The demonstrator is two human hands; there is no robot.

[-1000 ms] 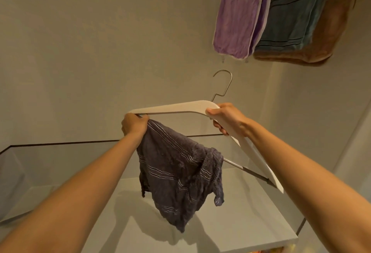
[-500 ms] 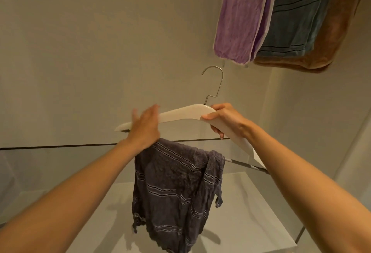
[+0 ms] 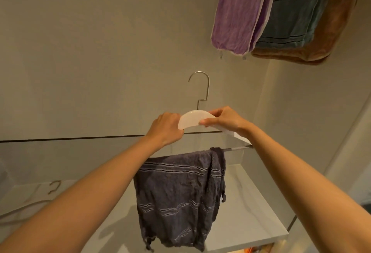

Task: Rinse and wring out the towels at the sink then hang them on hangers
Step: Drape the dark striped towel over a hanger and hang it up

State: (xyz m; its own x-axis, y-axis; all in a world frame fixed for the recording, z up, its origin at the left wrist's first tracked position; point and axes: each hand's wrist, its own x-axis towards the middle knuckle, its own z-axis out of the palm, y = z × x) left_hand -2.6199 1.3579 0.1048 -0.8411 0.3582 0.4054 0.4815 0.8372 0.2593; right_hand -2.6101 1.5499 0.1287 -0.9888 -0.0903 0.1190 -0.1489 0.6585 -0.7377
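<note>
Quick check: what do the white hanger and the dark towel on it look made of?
Hanger: smooth white body with soft sheen, painted wood or plastic, cannot tell which; hook and lower bar look like bare metal. Dark towel: cotton-like terry, by its nubby, crinkled pile.

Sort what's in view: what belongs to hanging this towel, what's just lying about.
In use: white hanger, grey striped towel over its bar, left hand, right hand.
Lying about: purple towel, teal towel, brown towel overhead; white shelf below.

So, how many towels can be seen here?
4. A purple towel, a teal towel and a brown towel hang top right; a dark striped towel hangs on the hanger. Others may be hidden.
</note>
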